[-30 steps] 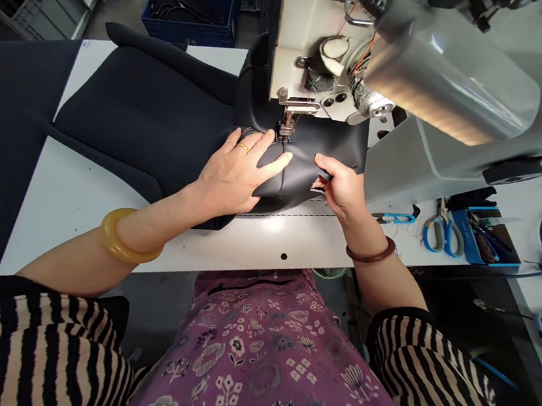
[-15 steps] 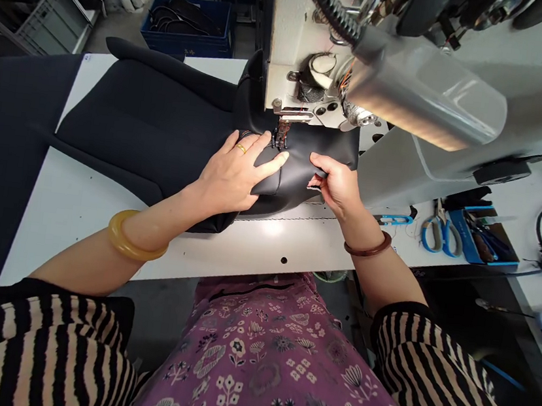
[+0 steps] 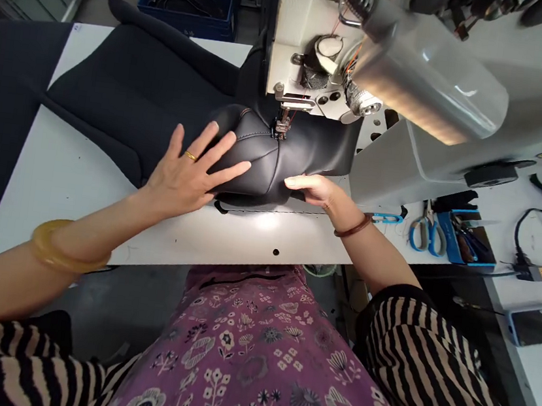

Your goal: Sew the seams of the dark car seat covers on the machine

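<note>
A black leather-like cover (image 3: 250, 167) with stitched seams lies under the presser foot (image 3: 281, 127) of a sewing machine (image 3: 299, 35). My left hand (image 3: 188, 173) rests on it left of the foot, fingers spread wide and palm down. On the near edge of the cover, right of the foot, my right hand (image 3: 316, 189) grips the material, thumb on top and fingers hidden beneath. Light stitching curves across the panel up to the foot. A larger dark fabric part of the cover spreads out to the left.
Blue-handled scissors (image 3: 428, 235), blue thread snips (image 3: 385, 218) and a blue tool box (image 3: 467, 237) lie on the right. A lamp (image 3: 430, 71) hangs over the machine arm. Behind the white table (image 3: 148, 234) stands a blue crate (image 3: 190, 15). A phone (image 3: 540, 325) lies far right.
My left hand has slid left and away from the presser foot, its fingers spreading and uncovering the stitched seam. My right hand has shifted left and nearer along the cover's edge.
</note>
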The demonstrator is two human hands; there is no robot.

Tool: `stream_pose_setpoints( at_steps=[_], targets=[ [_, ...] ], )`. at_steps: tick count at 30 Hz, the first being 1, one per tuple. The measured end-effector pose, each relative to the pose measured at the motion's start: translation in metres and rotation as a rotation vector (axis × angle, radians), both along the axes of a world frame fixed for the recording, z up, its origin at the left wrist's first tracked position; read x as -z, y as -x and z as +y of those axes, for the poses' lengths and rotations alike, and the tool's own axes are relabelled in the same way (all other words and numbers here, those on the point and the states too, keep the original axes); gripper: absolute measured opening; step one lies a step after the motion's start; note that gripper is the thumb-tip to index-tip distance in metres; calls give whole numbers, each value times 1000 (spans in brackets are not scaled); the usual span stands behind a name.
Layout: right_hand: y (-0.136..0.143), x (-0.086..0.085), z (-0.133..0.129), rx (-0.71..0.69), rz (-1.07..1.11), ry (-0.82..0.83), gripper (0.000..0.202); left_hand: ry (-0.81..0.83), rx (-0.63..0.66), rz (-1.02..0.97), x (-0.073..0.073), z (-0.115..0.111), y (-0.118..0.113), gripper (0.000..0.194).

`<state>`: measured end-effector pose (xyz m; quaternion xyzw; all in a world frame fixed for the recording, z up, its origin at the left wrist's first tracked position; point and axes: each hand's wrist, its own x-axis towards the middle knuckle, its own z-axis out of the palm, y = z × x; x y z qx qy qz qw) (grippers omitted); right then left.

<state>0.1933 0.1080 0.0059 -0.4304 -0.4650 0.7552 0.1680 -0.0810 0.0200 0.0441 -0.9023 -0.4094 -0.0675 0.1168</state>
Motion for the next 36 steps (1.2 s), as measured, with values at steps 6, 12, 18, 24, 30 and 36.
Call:
stream_pose_setpoints(
  at_steps=[6,12,18,24,30,36],
  targets=[
    [9,-14,-22,-9,197,139,35,-5,173,6,-23,18,-37,74],
    [9,-25,-30,601,79,-476,30,11,79,-71,-15,30,-59,57],
    [12,-16,-22,773,-34,-731,18,-68,50,-54,-16,25,-58,53],
    [12,-15,-12,737,-42,-809,15,-92,47,-35,-20,32,-56,58],
    [13,-12,2,734,-58,-826,18,0,23,-110,-21,44,-53,62],
    [13,-10,5,722,-73,-814,15,80,25,-194,-18,50,-50,60]
  ],
)
